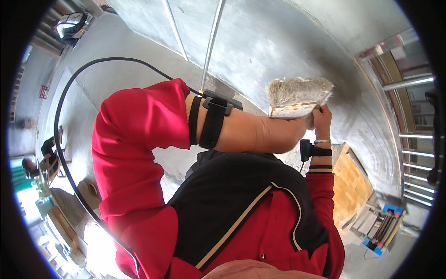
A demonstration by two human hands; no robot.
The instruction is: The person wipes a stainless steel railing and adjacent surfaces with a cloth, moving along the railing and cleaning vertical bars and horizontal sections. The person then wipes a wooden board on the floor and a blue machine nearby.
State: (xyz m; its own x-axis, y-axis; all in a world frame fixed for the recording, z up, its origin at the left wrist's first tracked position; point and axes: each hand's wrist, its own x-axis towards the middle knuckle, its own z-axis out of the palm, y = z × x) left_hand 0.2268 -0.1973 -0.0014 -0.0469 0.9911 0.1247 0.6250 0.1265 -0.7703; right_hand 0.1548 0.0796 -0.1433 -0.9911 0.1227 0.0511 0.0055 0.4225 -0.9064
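A wide wash brush with pale, shaggy bristles and a worn wooden block is held before the grey wall. My right hand grips the near end of the block, thumb at its edge. My left hand reaches across from the left and is at the underside of the block; its fingers are mostly hidden. A small tuft of bristles shows between the two hands. Whether the brush touches the wall cannot be told.
Two metal poles stand left of the brush. A black cable loops from my left forearm. At right are a barred window, a wooden board and a blue-ended rack. Two people sit farther off at left.
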